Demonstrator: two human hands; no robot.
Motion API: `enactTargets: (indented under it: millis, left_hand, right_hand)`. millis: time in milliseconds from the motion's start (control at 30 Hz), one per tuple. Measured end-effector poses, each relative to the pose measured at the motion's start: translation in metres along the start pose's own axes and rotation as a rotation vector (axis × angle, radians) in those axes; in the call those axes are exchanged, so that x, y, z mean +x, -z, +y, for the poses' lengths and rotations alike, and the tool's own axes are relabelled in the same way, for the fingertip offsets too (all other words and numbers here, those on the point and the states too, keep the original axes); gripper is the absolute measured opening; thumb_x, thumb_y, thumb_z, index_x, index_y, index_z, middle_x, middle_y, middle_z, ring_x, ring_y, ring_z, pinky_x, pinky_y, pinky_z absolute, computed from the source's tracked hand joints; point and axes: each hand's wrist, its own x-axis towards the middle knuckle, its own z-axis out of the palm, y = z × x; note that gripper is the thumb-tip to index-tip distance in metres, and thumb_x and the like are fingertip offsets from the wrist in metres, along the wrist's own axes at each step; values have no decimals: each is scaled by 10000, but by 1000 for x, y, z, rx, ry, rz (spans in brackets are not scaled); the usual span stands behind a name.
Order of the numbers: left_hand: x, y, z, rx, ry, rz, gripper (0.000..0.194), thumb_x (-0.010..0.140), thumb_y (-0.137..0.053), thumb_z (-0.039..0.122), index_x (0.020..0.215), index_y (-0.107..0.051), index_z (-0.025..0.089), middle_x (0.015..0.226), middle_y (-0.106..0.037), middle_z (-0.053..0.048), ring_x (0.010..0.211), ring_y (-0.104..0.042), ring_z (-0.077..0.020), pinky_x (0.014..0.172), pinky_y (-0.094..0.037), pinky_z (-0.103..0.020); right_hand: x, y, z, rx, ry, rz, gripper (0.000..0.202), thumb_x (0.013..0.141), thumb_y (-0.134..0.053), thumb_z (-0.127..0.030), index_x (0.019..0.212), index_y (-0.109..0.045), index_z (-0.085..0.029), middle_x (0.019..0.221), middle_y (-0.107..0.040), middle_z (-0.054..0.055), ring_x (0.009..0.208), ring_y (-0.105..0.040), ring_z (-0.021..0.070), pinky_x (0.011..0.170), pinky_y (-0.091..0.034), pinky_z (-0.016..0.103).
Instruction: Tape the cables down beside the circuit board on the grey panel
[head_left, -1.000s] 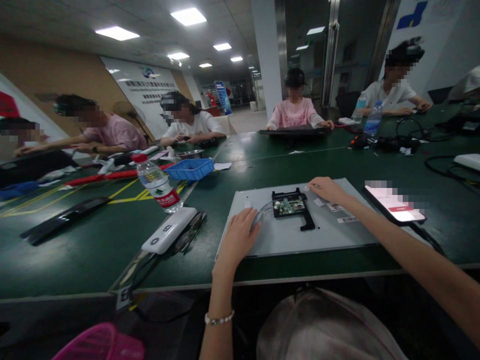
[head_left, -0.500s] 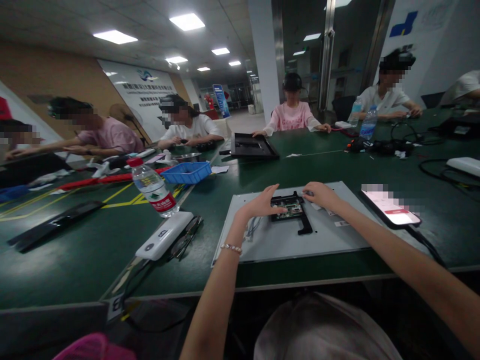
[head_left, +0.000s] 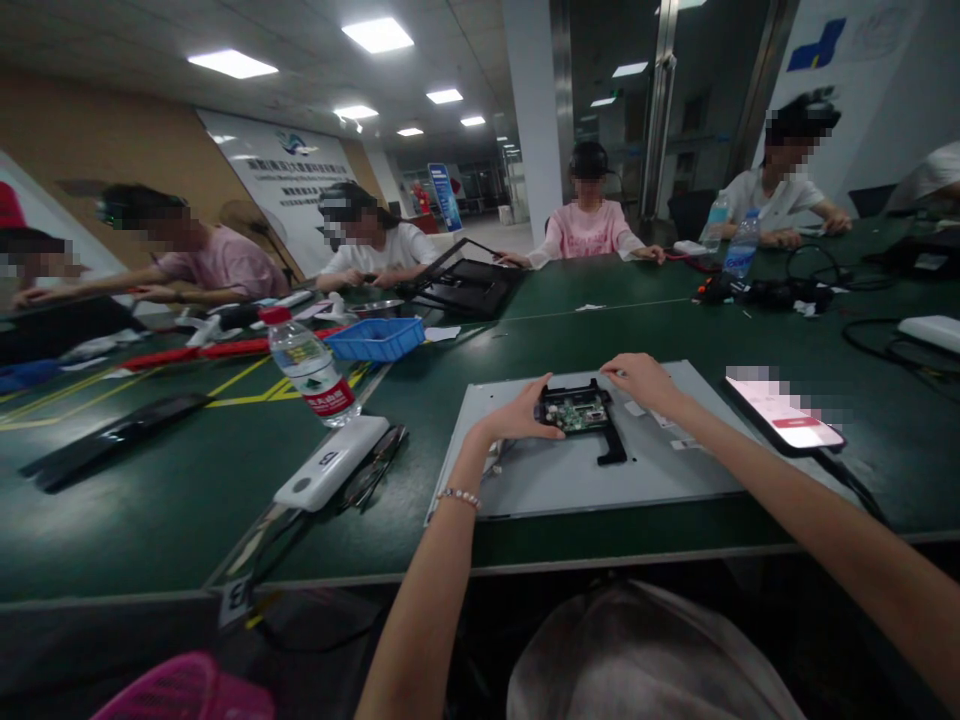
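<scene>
A flat grey panel (head_left: 660, 470) lies before me on the green table. Near its middle sits a black plastic bracket (head_left: 613, 447) with a green circuit board (head_left: 581, 415) in it. My left hand (head_left: 517, 414) grips the bracket's left side, thumb at the near edge and fingers at the far corner. Just beyond the bracket's far right corner is my right hand (head_left: 643, 380), its thumb and fingertips pinched together; whatever they hold is too small to make out. Pale cables (head_left: 493, 458) lie partly hidden behind my left wrist.
Left of the panel are a white power bank (head_left: 334, 465), glasses (head_left: 375, 468), a water bottle (head_left: 311, 375) and a blue tray (head_left: 379, 340). A lit phone (head_left: 784, 412) lies on the right. Across the table, a person touches a black frame (head_left: 469, 285). Other people sit around.
My right hand has drawn slightly away from the bracket's corner. My left thumb has shifted off the board to its near edge. Across the table, the black frame has moved left and its part is raised.
</scene>
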Motion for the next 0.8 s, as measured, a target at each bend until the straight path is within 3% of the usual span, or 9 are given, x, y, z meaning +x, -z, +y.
enactTargets:
  millis: [400, 800]
  left_hand:
    - [0, -4, -5, -48, 1, -4, 1169, 603, -749, 541, 1494, -92, 163, 1554, -147, -148, 1415, -208, -299, 1171, -180, -423]
    - [-2, -3, -3, -29, 33, -10, 1161, 608, -735, 549, 1492, -95, 152, 1552, -155, -156, 1417, -203, -307, 1168, -189, -430]
  right_hand:
    - [42, -10, -53, -23, 75, -73, 220, 891, -511, -224, 988, -708, -236, 979, -726, 24, 905, -650, 192, 754, -435, 251]
    - [40, -29, -55, 25, 117, -182, 217, 871, -539, -207, 969, -733, -215, 987, -725, 39, 933, -647, 184, 787, -438, 236]
